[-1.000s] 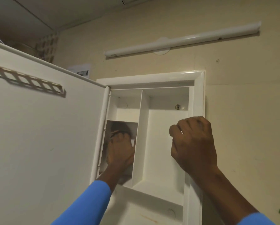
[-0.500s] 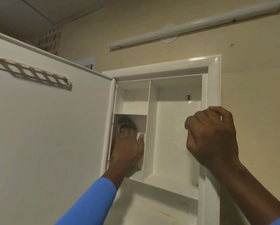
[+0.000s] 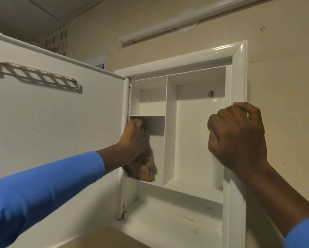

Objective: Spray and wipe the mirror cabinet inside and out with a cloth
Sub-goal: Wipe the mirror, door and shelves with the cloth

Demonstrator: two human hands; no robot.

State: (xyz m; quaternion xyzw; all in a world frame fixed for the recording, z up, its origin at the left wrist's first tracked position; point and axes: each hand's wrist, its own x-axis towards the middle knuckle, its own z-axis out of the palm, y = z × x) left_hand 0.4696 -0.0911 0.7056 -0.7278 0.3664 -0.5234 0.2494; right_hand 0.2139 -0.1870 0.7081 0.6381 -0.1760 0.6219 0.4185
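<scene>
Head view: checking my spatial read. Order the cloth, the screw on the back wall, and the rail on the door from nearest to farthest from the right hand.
1. Screw, just above-left of the right hand.
2. Cloth, left compartment.
3. Rail, far left on the door.

I see the tall right compartment (image 3: 200,140) standing open, though my right hand (image 3: 237,136) on the frame (image 3: 238,77) crowds its right edge. My left hand (image 3: 134,138) and the cloth (image 3: 143,169) fill the narrow left compartment under its small shelf (image 3: 150,118). The bottom shelf (image 3: 173,221) lies clear; the open door (image 3: 57,133) walls off the left.
</scene>
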